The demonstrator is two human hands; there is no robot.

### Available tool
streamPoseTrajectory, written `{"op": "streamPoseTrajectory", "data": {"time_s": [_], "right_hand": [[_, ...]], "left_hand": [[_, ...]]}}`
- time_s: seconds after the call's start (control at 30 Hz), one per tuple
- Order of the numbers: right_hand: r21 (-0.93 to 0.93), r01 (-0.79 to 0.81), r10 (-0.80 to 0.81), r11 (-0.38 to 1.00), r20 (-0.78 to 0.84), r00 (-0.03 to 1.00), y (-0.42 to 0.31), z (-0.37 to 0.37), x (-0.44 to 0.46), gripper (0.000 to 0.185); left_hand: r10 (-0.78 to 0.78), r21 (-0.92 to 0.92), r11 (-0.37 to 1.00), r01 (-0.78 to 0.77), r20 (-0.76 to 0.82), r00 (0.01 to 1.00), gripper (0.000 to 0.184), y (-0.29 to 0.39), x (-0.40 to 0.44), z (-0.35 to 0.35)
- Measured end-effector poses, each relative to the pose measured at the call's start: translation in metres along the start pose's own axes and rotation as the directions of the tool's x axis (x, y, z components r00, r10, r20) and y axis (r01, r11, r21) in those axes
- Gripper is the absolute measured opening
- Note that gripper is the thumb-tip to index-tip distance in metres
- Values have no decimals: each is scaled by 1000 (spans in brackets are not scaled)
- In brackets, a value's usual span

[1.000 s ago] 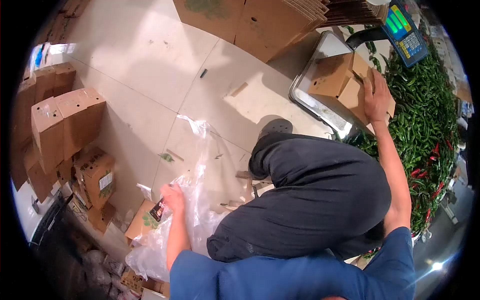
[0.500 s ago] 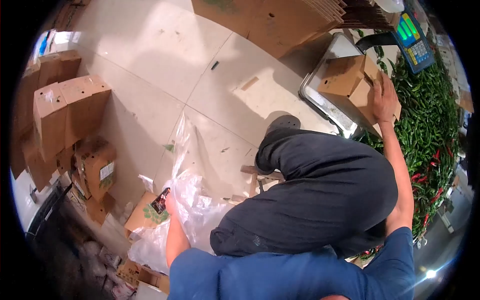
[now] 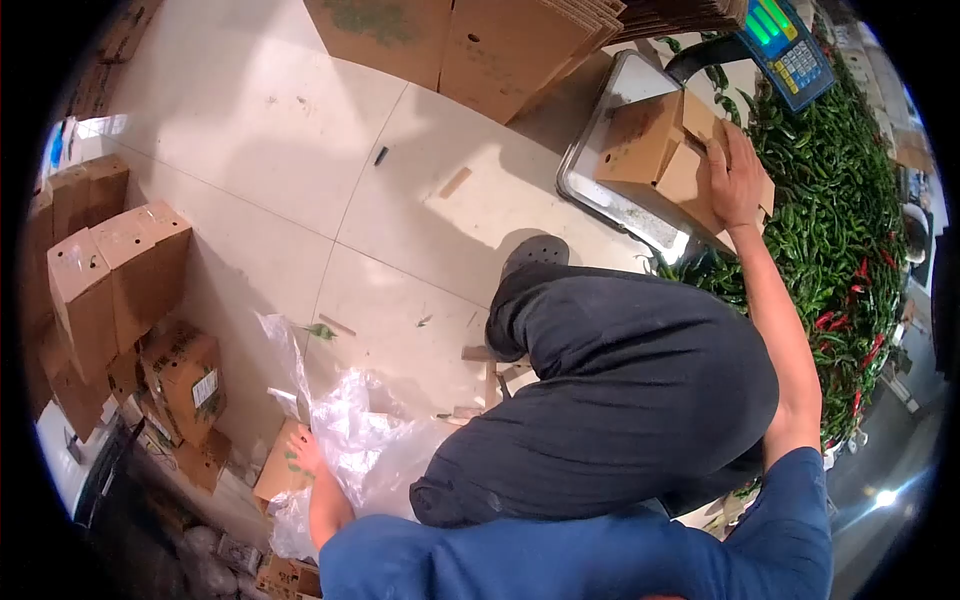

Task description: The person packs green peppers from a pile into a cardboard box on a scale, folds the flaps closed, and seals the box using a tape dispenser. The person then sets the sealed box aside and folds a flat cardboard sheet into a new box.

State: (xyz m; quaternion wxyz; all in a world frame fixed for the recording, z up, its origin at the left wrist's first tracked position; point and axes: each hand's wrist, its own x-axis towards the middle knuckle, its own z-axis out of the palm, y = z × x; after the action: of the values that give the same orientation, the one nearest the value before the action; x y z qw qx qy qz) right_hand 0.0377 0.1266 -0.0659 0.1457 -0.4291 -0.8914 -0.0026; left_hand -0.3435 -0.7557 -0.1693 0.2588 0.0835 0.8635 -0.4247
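Note:
My left hand (image 3: pixel 306 450) is low on the left, its fingers spread over a flat piece of cardboard (image 3: pixel 277 478). Beside it, clear plastic film (image 3: pixel 355 420) lies crumpled, with one end reaching up to the left. On the upper right, my right hand (image 3: pixel 735 178) lies open on the flaps of a brown carton (image 3: pixel 645 142). That carton rests on the white platform of a scale (image 3: pixel 630 85). The scale's blue display (image 3: pixel 790 55) shows green digits. Right of my arm is a large heap of green peppers (image 3: pixel 810 190) with a few red ones.
Folded cardboard sheets (image 3: pixel 430 45) stand at the top. Stacked cartons (image 3: pixel 120 255) line the left side, with a labelled box (image 3: pixel 185 380) below. Near my shoe (image 3: pixel 537 252) are scraps and a small wooden stool (image 3: pixel 492 375). A loose green pepper (image 3: pixel 320 331) lies on the floor.
My left hand has moved down from the plastic film to the cardboard. The dark printed card seen by it earlier is no longer visible. My right hand stays on the carton. The view has shifted.

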Motion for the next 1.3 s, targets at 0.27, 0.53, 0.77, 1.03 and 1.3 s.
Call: {"op": "streamPoseTrajectory", "data": {"time_s": [0.27,0.53,0.77,1.03,1.3], "right_hand": [[-24,-37,38,999,30,999,0,0,-3,51],[-61,-74,77,995,54,996,0,0,-9,53],[-64,-83,87,995,72,994,-3,-4,-9,54],[-64,-89,93,994,66,993,-5,-5,-11,55],[-15,-92,93,996,67,993,-8,-9,-6,55]], "left_hand": [[-80,-40,995,89,184,980,44,-1,23,29],[-123,-137,980,144,154,980,31,15,11,-21],[-190,-177,961,211,131,973,36,27,-1,-47],[-160,-267,950,160,22,987,40,15,18,0],[-213,-367,908,204,14,977,48,23,-6,-37]]}}
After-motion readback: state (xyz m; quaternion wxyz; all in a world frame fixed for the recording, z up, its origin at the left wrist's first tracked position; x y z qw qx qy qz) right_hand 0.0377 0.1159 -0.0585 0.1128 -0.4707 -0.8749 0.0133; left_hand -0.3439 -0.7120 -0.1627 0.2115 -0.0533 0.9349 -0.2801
